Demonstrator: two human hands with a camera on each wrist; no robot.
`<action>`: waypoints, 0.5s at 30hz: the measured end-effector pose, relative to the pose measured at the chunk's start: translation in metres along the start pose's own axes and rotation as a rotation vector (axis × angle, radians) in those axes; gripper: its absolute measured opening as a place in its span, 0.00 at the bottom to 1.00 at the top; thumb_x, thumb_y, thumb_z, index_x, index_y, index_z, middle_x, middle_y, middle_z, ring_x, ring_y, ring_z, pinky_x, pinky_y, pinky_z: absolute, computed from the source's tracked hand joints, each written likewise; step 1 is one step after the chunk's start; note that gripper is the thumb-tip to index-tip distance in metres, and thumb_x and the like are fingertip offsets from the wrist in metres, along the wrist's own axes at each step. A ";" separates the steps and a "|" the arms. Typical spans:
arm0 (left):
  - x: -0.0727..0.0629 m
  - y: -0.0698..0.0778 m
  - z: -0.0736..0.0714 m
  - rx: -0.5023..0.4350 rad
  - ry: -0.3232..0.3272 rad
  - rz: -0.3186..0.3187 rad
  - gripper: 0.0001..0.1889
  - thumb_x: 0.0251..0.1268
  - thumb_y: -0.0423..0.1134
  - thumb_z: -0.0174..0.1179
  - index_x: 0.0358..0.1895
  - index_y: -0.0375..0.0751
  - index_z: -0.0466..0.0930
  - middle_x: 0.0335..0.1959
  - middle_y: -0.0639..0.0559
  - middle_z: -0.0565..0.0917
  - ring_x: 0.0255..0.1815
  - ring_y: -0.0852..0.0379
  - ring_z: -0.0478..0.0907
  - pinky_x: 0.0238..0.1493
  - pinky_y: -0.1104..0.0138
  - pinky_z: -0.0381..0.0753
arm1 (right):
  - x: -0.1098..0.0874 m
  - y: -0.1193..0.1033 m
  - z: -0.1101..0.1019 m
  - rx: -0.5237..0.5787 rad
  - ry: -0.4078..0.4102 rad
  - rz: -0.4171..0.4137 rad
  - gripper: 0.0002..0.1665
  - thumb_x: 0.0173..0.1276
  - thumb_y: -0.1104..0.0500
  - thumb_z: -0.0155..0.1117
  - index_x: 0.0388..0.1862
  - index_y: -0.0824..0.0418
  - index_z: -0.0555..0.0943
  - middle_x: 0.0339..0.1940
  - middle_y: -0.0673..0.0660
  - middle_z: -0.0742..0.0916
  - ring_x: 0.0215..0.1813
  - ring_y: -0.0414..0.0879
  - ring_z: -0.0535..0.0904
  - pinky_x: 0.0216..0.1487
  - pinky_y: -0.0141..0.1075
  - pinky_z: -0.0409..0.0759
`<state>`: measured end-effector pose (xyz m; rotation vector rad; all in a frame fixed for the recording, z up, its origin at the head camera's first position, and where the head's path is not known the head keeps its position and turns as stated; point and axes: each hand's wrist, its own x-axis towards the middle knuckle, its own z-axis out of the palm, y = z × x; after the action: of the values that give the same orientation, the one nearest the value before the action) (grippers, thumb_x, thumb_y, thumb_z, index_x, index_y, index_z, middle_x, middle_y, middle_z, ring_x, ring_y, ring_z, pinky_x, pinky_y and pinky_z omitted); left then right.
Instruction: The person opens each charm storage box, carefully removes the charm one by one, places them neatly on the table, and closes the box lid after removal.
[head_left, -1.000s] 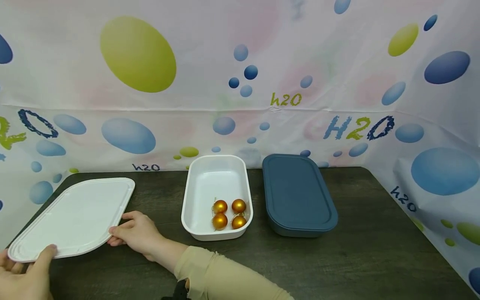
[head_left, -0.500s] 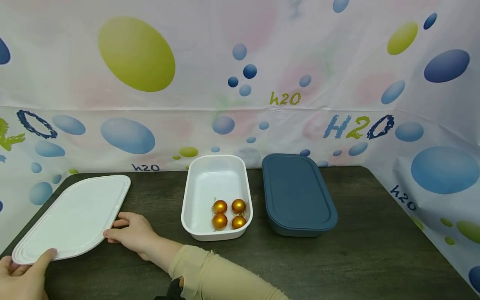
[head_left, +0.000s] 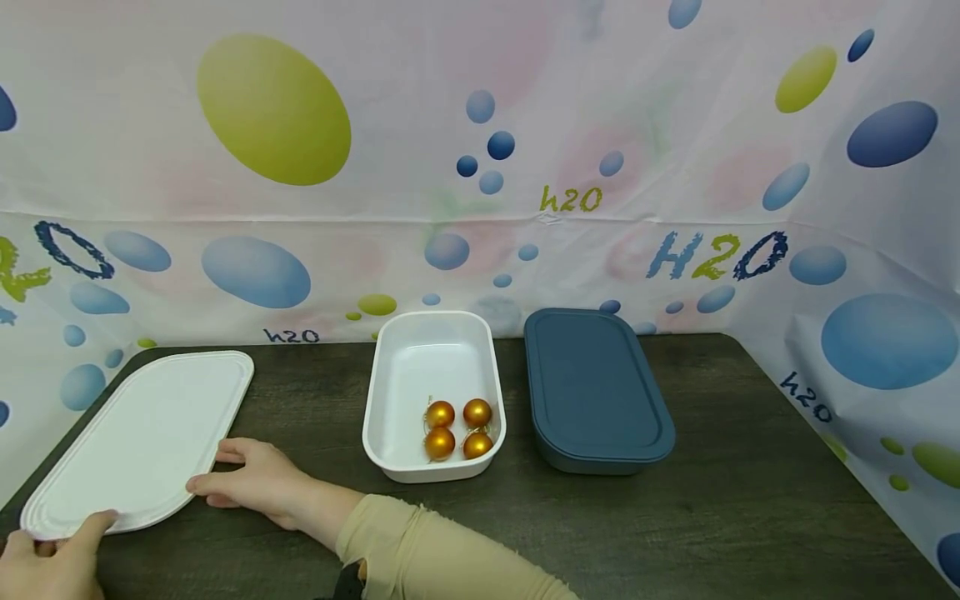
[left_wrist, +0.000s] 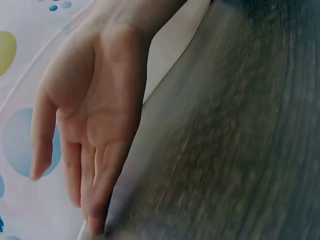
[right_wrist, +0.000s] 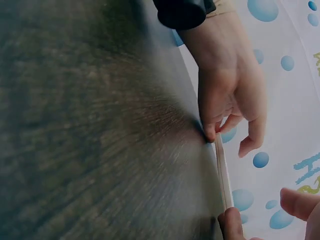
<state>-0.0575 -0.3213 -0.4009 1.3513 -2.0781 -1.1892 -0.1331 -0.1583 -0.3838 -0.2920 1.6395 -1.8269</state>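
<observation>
A white lid with rounded corners lies at the left end of the dark table. My left hand is at its near left corner, fingers at the rim and the thumb above the lid in the head view. From the left wrist view, the fingers of my left hand look nearly straight, with the thumb apart. At the lid's near right edge is my right hand. The right wrist view shows fingertips of my right hand touching the lid's thin edge, while its thumb stands off from it.
A white container stands mid-table and holds several gold bauble ornaments. Right of it is a blue container with its lid on. A patterned sheet hangs behind the table and along both sides.
The white lid has shifted slightly left and towards the near side. My right hand has moved left along with it; the left hand has stayed at its corner. The containers have not moved.
</observation>
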 end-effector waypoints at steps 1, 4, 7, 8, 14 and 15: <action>-0.001 0.001 0.001 0.002 0.002 0.007 0.18 0.57 0.38 0.58 0.33 0.27 0.59 0.15 0.54 0.62 0.12 0.67 0.57 0.14 0.72 0.58 | 0.000 0.000 0.000 -0.009 -0.008 0.002 0.29 0.65 0.67 0.63 0.65 0.64 0.71 0.56 0.50 0.80 0.40 0.43 0.83 0.40 0.30 0.80; -0.003 0.002 0.001 0.038 -0.008 0.017 0.19 0.58 0.38 0.57 0.33 0.27 0.58 0.19 0.46 0.63 0.19 0.52 0.63 0.21 0.68 0.61 | 0.001 0.000 -0.001 -0.007 -0.024 -0.003 0.29 0.65 0.67 0.63 0.66 0.65 0.71 0.57 0.51 0.79 0.40 0.43 0.83 0.41 0.29 0.80; -0.007 0.005 0.002 0.034 -0.019 0.005 0.25 0.58 0.38 0.56 0.44 0.18 0.57 0.29 0.35 0.64 0.33 0.41 0.64 0.37 0.62 0.68 | 0.002 0.001 -0.001 0.003 -0.038 -0.013 0.27 0.66 0.67 0.62 0.64 0.64 0.72 0.57 0.49 0.80 0.40 0.41 0.83 0.41 0.29 0.80; -0.007 0.006 0.002 0.043 -0.031 0.001 0.29 0.59 0.38 0.56 0.50 0.16 0.55 0.33 0.30 0.63 0.38 0.36 0.62 0.45 0.57 0.68 | 0.002 0.000 -0.001 0.008 -0.042 -0.017 0.26 0.66 0.67 0.62 0.64 0.63 0.73 0.56 0.48 0.80 0.40 0.40 0.82 0.41 0.29 0.80; -0.011 0.008 0.001 0.061 -0.084 -0.012 0.42 0.62 0.41 0.53 0.70 0.21 0.40 0.61 0.16 0.54 0.62 0.29 0.54 0.68 0.44 0.51 | 0.003 0.002 0.001 0.009 -0.058 -0.024 0.24 0.66 0.68 0.61 0.62 0.60 0.75 0.56 0.46 0.80 0.40 0.37 0.81 0.40 0.28 0.79; -0.011 0.008 0.001 0.062 -0.084 -0.014 0.43 0.63 0.42 0.53 0.71 0.23 0.37 0.65 0.18 0.51 0.66 0.30 0.51 0.69 0.45 0.49 | 0.003 0.002 0.001 0.006 -0.059 -0.024 0.24 0.66 0.68 0.61 0.62 0.59 0.76 0.56 0.45 0.80 0.39 0.37 0.81 0.40 0.28 0.79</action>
<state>-0.0575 -0.3094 -0.3934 1.3683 -2.1841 -1.2160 -0.1343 -0.1605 -0.3865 -0.3615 1.5964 -1.8231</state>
